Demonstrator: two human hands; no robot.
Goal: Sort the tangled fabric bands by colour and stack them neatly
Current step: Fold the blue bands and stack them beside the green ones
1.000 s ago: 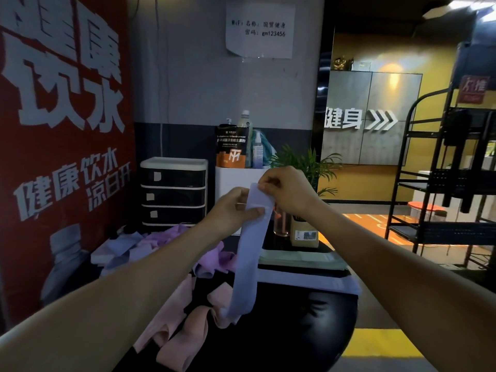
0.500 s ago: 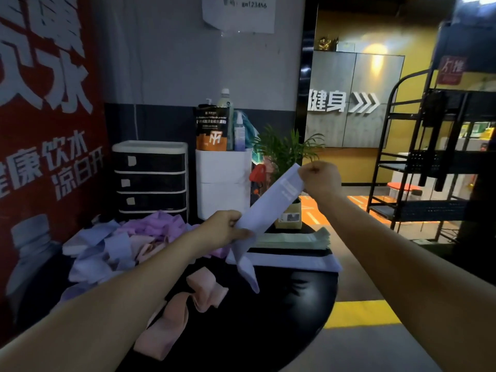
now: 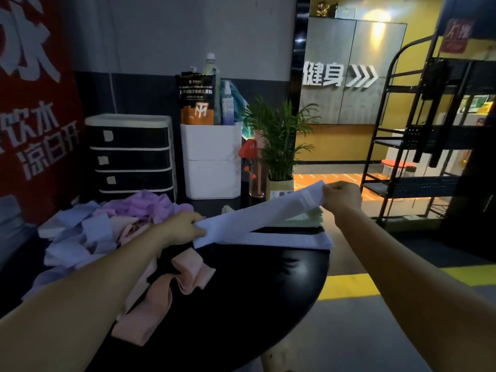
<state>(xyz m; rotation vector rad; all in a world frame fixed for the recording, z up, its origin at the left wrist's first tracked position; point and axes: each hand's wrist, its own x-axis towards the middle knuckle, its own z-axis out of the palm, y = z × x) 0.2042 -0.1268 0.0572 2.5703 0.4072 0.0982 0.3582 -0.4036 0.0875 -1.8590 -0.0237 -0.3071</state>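
Head view, left hand: the left hand point(image 3: 185, 227) had its grip closed on the near end of a pale lavender band point(image 3: 257, 216), fingers pinched round the fabric just above the table point(image 3: 268, 285)
Head view, right hand: the right hand point(image 3: 342, 196) was fisted, its grip closed on the far end of the same band, higher than the left hand and out past the table's far right edge
Held band: it ran stretched flat between both hands, sloping up from left to right, clear of the table top
Lavender stack: a flat stack of lavender bands point(image 3: 281, 240) lay on the table right under the held band, its long side running left to right
Green stack: a stack of pale green bands point(image 3: 306, 220) lay just behind the lavender stack, partly hidden by the held band
Tangled pile: a heap of lavender, purple and pink bands point(image 3: 107, 224) sat on the left part of the table, beside the left forearm
Pink bands: loose pink bands point(image 3: 171, 288) trailed from the heap toward the near edge, crumpled and folded over
Behind the table: a black drawer unit point(image 3: 131, 154), a white bin point(image 3: 212, 159) and a potted plant point(image 3: 279, 146) stood by the wall
Right side: a black metal rack point(image 3: 418, 146) stood well apart from the table
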